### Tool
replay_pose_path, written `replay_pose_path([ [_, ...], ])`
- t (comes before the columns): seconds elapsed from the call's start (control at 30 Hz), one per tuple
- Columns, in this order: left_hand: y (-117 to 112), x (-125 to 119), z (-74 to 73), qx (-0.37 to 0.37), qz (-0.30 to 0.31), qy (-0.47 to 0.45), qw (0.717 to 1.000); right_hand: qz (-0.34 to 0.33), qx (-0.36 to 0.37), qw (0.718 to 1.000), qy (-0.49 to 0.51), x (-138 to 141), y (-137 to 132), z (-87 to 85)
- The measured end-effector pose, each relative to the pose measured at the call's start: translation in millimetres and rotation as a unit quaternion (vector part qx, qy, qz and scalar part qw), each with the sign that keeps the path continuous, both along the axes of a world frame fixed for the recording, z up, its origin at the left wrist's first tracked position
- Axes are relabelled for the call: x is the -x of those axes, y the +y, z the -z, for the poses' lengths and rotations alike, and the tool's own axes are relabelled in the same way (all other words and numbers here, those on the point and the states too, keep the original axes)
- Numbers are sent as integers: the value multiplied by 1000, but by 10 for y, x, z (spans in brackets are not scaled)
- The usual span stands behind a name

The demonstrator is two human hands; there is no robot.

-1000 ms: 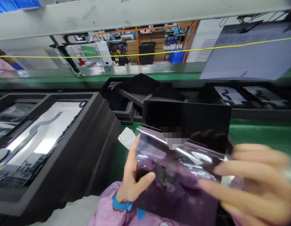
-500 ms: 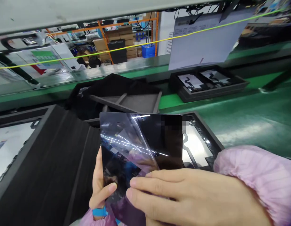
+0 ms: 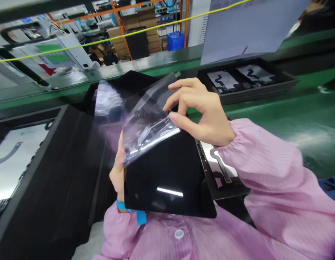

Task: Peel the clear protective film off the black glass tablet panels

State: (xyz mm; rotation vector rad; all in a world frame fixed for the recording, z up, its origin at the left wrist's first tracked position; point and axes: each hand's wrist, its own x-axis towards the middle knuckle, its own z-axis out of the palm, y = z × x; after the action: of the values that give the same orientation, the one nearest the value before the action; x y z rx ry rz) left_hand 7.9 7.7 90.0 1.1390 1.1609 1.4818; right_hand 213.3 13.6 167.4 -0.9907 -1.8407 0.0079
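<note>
A black glass screen panel (image 3: 167, 180) lies tilted in front of my chest. My left hand (image 3: 118, 166) grips its left edge, with most of the fingers hidden behind the panel. Clear protective film (image 3: 148, 126) is lifted off the lower part of the glass and folds up over the upper part; its left end is blurred. Between thumb and fingertips my right hand (image 3: 200, 108) pinches the film near the panel's upper right corner. A blue wrist band (image 3: 140, 216) circles my left wrist.
At the left stands a stack of black foam trays (image 3: 61, 162), the top one holding a silver-backed panel (image 3: 15, 155). Another silver-backed panel (image 3: 218, 162) lies under my right forearm. A two-compartment foam tray (image 3: 259, 92) sits on the green bench (image 3: 278, 119). A yellow cord (image 3: 145, 30) crosses ahead.
My right hand has moved from the panel's lower part up to its upper right, pulling the film upward. Bare black glass now shows below, and the panel has tilted.
</note>
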Motion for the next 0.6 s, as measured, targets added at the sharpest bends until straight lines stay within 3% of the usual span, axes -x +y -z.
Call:
replay_pose_path([
  [0.1, 28, 24, 3, -30, -59, 56, 996, -15, 8, 993, 120, 101, 124, 92],
  [0.23, 56, 88, 29, -10, -20, 43, 999, -36, 79, 978, 191, 164, 235, 126],
  [0.47, 14, 102, -8, -27, 9, 46, 999, -49, 110, 966, 230, 172, 327, 169],
  [0.6, 102, 156, 58, -42, 14, 85, 995, -53, 101, 965, 236, 164, 323, 196],
])
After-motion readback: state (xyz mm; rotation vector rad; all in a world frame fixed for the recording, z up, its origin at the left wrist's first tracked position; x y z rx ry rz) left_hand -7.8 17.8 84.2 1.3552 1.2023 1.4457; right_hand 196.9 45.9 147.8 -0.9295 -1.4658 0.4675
